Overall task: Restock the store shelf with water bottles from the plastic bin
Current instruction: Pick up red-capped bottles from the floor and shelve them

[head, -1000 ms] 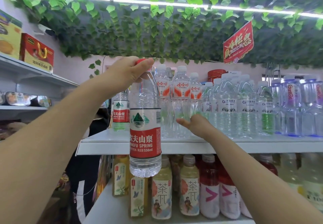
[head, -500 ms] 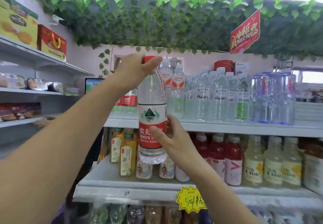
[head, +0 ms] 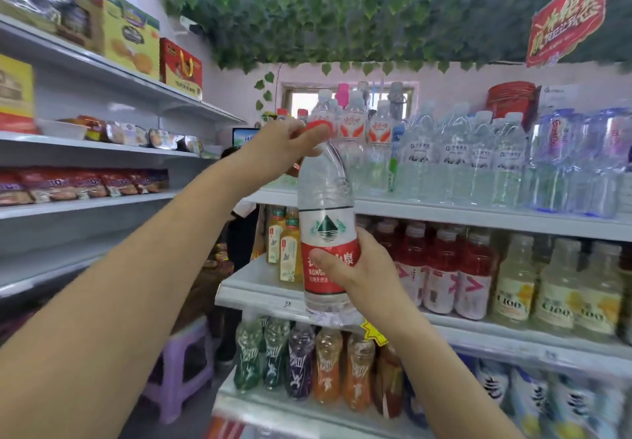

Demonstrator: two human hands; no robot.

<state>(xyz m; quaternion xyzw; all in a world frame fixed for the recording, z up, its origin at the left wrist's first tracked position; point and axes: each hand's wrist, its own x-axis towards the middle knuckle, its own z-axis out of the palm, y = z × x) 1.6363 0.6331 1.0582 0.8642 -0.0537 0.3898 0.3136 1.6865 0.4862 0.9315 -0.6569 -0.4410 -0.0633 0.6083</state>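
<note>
I hold a clear water bottle [head: 325,209] with a red cap and a red and white label upright in front of the drinks shelves. My left hand [head: 280,151] is closed over its cap and neck. Lower down, my right hand [head: 355,267] wraps the label from the right side. The top shelf [head: 444,211] behind the bottle carries rows of water bottles [head: 455,158], with two red-capped ones [head: 290,115] at its left end. The plastic bin is out of view.
Red drinks and yellow drinks [head: 478,274] fill the middle shelf, coloured bottles [head: 304,363] the one below. Snack shelves [head: 85,178] line the left wall. A purple stool [head: 181,370] stands in the aisle. A person in dark clothes [head: 239,240] stands behind the shelf end.
My right hand left the top shelf edge, came down and took hold of the bottle's label. The view has pulled back and lowered, showing more shelves below.
</note>
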